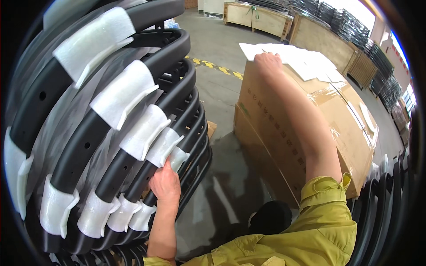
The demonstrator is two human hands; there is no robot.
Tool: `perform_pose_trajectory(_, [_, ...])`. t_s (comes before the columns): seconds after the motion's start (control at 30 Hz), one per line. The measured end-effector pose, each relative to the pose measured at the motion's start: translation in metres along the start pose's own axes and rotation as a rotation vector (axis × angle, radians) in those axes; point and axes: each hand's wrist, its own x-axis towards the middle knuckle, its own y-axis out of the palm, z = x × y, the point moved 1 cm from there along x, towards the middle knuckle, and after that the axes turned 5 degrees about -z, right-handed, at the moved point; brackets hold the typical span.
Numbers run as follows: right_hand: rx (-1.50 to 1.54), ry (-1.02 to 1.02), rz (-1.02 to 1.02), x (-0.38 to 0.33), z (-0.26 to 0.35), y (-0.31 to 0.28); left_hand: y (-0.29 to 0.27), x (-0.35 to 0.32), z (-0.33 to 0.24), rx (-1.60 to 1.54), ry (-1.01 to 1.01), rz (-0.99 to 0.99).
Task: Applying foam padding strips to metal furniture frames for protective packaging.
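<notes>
At the left, black curved metal tubes stand in a stacked row, with white foam wraps folded around them. My left hand is closed at the lower edge of one of the smaller foam wraps; part of its fingers is hidden behind the tube. My right arm reaches far forward over a large cardboard box. On the box's far top edge my right hand has its fingers bent down onto white foam sheets, closed on the edge of one. Several such sheets lie loosely spread there.
More black tubes stand at the lower right, beside the box. Wooden crates and wrapped stacks line the back. A yellow and black floor stripe runs behind the tubes. Grey floor lies between tubes and box.
</notes>
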Motion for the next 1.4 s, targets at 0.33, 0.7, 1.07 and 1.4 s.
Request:
perform_pose_trajectory(0.33, [0.391,-0.155,-0.741,-0.089,0.026,-0.035,-0.027,-0.017,0.005,-0.289,0.332,-0.114])
perform_pose_trajectory(0.7, [1.958,-0.605,0.588,-0.211,0.146,0.004,-0.013,-0.063,-0.013,-1.494,-0.570,1.018])
perform_pose_trajectory(1.07, [1.842,0.021,1.755,-0.320,0.218,0.077,-0.030,-0.146,0.058,-0.896,-0.897,0.739])
perform_pose_trajectory(1.4, [1.945,0.025,1.625,-0.328,0.305,0.067,-0.085,-0.146,0.097,-0.090,0.147,0.299])
